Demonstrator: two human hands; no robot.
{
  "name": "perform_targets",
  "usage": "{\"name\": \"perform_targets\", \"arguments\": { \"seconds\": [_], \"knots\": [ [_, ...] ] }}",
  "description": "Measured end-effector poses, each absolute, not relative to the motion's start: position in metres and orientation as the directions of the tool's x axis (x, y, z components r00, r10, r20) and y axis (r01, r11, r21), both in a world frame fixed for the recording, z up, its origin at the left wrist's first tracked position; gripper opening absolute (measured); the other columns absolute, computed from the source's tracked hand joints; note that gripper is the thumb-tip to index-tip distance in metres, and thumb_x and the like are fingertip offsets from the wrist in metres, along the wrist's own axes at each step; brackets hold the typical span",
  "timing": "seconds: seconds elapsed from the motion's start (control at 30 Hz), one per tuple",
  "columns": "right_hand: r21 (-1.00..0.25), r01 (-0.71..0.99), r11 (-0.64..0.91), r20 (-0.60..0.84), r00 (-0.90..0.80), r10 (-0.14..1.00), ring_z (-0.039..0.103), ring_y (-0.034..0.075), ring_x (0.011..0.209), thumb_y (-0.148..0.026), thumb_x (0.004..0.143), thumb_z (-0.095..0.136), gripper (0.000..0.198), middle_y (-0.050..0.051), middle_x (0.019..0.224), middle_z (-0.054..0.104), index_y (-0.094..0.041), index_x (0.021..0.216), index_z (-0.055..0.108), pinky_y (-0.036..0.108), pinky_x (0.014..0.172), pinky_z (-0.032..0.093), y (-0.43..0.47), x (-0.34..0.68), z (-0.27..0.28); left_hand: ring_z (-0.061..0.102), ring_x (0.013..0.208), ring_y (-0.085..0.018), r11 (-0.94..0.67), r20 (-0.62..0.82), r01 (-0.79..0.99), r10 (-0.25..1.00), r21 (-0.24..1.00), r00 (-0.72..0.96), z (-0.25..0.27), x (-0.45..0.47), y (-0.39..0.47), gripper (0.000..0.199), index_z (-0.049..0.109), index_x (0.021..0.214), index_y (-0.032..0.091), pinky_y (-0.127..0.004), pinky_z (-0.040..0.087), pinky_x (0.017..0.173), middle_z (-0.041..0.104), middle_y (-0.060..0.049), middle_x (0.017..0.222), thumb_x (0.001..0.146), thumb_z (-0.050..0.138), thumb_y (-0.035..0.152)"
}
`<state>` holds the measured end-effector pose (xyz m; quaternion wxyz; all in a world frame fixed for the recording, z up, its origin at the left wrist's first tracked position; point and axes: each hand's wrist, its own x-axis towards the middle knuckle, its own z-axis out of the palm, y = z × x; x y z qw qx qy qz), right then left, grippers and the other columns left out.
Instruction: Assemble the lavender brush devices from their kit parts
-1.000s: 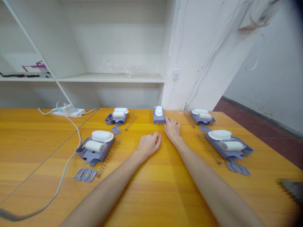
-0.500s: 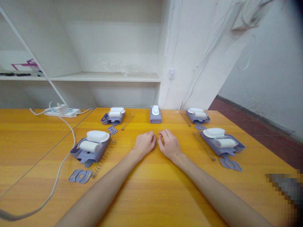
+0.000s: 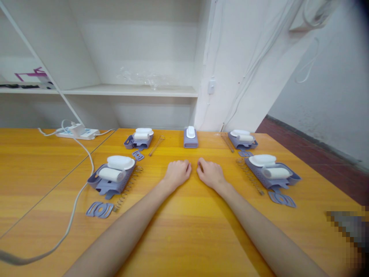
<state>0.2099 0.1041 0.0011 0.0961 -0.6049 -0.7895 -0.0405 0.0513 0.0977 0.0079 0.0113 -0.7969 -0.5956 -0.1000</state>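
My left hand (image 3: 178,173) rests on the wooden table with its fingers curled into a loose fist, holding nothing visible. Beside it, a short gap away, my right hand (image 3: 211,173) lies curled the same way and looks bare of any object. Straight ahead of both stands a small purple box (image 3: 190,143) topped by a white oval piece (image 3: 190,132). Left of my left hand is a purple perforated holder (image 3: 127,184) carrying a white roll (image 3: 111,174) and a white oval dish (image 3: 120,162). A similar holder (image 3: 256,173) sits right of my right hand.
Metal coil springs (image 3: 129,188) and flat purple plates (image 3: 100,209) lie by the holders. Two more holders stand farther back, left (image 3: 145,143) and right (image 3: 241,143). A power strip (image 3: 83,133) with a trailing cable (image 3: 70,219) occupies the left. White shelves (image 3: 129,92) rise behind.
My right hand has shifted slightly right, widening the gap between my hands, and its fingers are more curled. The camera view has moved a little. The objects stay in place.
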Motion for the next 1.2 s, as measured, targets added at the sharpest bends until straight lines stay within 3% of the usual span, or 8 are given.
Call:
{"name": "perform_targets", "arguments": {
  "seconds": [0.67, 0.9, 1.07, 1.2],
  "knots": [
    [-0.074, 0.957, 0.281, 0.205, -0.261, 0.943, 0.063, 0.019, 0.077, -0.028, 0.087, 0.040, 0.018, 0.003, 0.087, 0.069, -0.023, 0.097, 0.055, 0.027, 0.061, 0.034, 0.100, 0.210, 0.003, 0.064, 0.079, -0.023, -0.304, 0.162, 0.947, 0.944, 0.098, 0.287, 0.009, 0.051, 0.097, 0.046, 0.063, 0.090, 0.018, -0.033, 0.044, 0.070, 0.067, -0.011, 0.085, 0.092, 0.022, 0.040],
    [-0.113, 0.966, 0.232, 0.422, -0.165, 0.892, 0.061, 0.017, 0.069, -0.028, 0.086, 0.039, 0.020, 0.003, 0.081, 0.068, -0.022, 0.097, 0.056, 0.026, 0.058, 0.033, 0.102, 0.228, 0.045, 0.064, 0.078, -0.023, -0.317, 0.177, 0.945, 0.938, 0.083, 0.299, 0.006, 0.050, 0.099, 0.044, 0.062, 0.087, 0.018, -0.032, 0.044, 0.068, 0.067, -0.010, 0.084, 0.092, 0.023, 0.039],
    [-0.187, 0.964, 0.188, 0.620, -0.032, 0.784, 0.058, 0.018, 0.065, -0.032, 0.086, 0.041, 0.023, 0.004, 0.073, 0.063, -0.019, 0.097, 0.056, 0.027, 0.059, 0.036, 0.103, 0.267, 0.084, 0.064, 0.078, -0.023, -0.315, 0.174, 0.946, 0.939, 0.079, 0.298, 0.005, 0.049, 0.099, 0.044, 0.062, 0.086, 0.018, -0.032, 0.045, 0.067, 0.067, -0.010, 0.083, 0.092, 0.023, 0.039],
    [-0.098, 0.985, 0.141, 0.668, -0.040, 0.743, 0.055, 0.025, 0.088, -0.039, 0.085, 0.043, 0.030, 0.011, 0.090, 0.062, -0.018, 0.101, 0.057, 0.033, 0.071, 0.039, 0.099, 0.303, 0.081, 0.064, 0.077, -0.024, -0.320, 0.179, 0.944, 0.937, 0.086, 0.301, 0.004, 0.049, 0.100, 0.045, 0.062, 0.086, 0.018, -0.033, 0.045, 0.066, 0.067, -0.011, 0.083, 0.092, 0.022, 0.038]
  ]
}}
